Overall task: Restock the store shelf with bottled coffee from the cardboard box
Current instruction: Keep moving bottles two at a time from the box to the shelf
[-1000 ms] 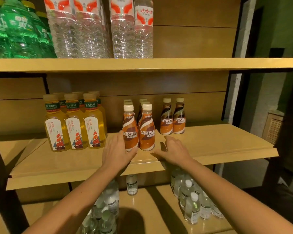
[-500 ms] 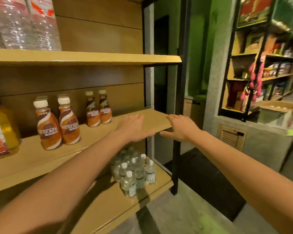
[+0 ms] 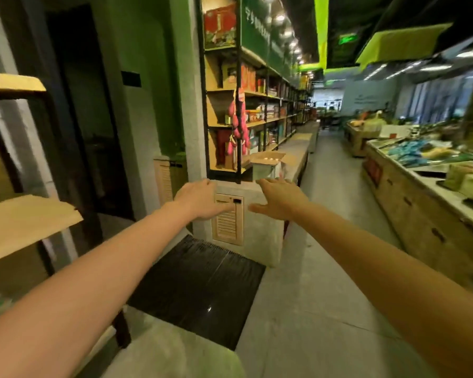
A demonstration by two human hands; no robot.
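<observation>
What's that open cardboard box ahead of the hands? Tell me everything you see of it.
The cardboard box is brown, its top flaps folded open; its front looks paler, greyish. It stands upright on the grey ledge beside the black-framed shelves. The right hand reaches toward it, fingers spread; fingertips overlap its lower edge in the picture, but contact cannot be told. Contents are too blurred to make out.
</observation>
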